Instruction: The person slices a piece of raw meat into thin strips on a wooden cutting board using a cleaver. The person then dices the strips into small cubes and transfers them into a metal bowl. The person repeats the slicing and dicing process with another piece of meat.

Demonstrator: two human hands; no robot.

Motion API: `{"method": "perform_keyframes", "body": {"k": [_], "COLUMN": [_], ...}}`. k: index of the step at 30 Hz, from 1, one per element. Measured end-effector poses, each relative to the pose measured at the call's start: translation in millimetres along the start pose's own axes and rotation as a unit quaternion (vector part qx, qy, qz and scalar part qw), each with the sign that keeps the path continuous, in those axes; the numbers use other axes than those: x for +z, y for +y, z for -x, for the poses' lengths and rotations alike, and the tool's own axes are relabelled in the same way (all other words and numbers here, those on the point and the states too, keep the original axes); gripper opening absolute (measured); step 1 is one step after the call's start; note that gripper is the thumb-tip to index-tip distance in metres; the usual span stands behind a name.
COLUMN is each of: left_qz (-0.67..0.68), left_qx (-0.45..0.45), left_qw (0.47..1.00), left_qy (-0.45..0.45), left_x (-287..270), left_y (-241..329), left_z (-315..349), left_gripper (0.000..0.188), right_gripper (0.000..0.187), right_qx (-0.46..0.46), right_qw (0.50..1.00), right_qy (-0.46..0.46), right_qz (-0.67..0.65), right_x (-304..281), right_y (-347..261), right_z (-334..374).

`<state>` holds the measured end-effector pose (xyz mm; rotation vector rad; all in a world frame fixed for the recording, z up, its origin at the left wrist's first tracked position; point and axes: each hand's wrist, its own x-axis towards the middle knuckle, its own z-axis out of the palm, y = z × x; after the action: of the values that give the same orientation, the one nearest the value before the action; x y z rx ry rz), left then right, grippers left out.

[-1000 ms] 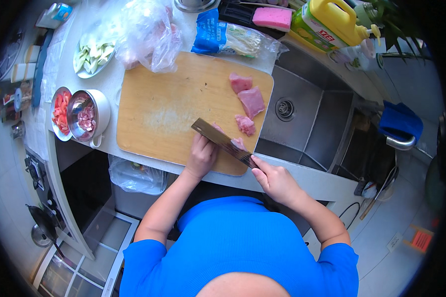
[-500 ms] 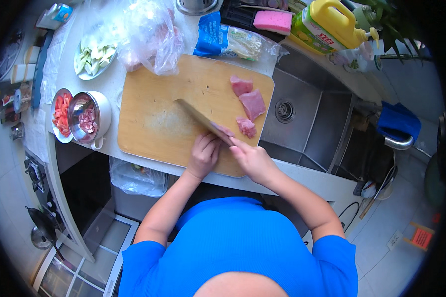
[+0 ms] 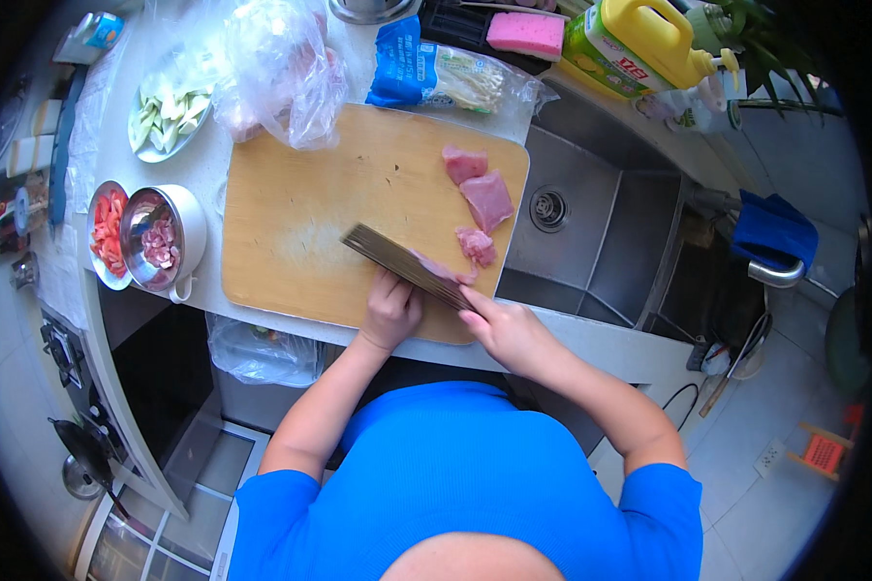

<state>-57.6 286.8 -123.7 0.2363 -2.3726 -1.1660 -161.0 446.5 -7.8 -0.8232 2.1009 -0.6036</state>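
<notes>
My right hand (image 3: 512, 335) grips a kitchen knife (image 3: 402, 263) at its near right end; the handle is covered by the fingers. The wide blade slants over the wooden cutting board (image 3: 291, 208), its tip toward the far left. Along the blade's far side lies a strip of raw meat (image 3: 441, 266). My left hand (image 3: 392, 310) is closed, fingers curled close to the blade's near side; whatever they hold is hidden. Three pieces of raw pink meat rest at the board's right: a far piece (image 3: 464, 164), a middle slab (image 3: 487, 200) and a near piece (image 3: 476, 246).
Left of the board stand a metal bowl of cut meat (image 3: 160, 242), a dish of red slices (image 3: 109, 232) and a plate of pale green slices (image 3: 170, 121). Behind lie a clear plastic bag (image 3: 286, 73) and a blue-and-clear food package (image 3: 446, 76). The sink (image 3: 591, 223) adjoins the right.
The knife blade has rolled, so more of its broad face shows. My right hand has shifted slightly along with it, while my left hand stays close by. The whole view has drifted a little.
</notes>
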Motion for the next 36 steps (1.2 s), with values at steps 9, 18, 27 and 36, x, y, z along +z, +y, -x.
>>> {"method": "perform_keyframes", "body": {"k": [9, 18, 27, 36], "left_qz": [-0.003, -0.008, -0.018, 0.003], "left_qx": [0.019, 0.004, -0.016, -0.002], "left_qw": [1.000, 1.000, 1.000, 1.000], "left_qy": [0.009, 0.000, 0.010, 0.014], "left_x": [-8, -8, -2, -8], "left_y": [0, 0, 0, 1], "left_z": [-6, 3, 5, -2], "left_gripper": [0.020, 0.023, 0.026, 0.019], "right_gripper": [0.042, 0.041, 0.041, 0.041], "right_qx": [-0.007, 0.012, 0.026, 0.034], "right_qw": [0.990, 0.999, 0.999, 0.992], "right_qy": [0.092, 0.018, 0.005, 0.046], "right_qz": [-0.104, -0.050, -0.044, -0.108], "right_x": [4, -11, 7, -2], "right_y": [20, -2, -7, 6], "right_z": [-6, 32, 3, -2]}}
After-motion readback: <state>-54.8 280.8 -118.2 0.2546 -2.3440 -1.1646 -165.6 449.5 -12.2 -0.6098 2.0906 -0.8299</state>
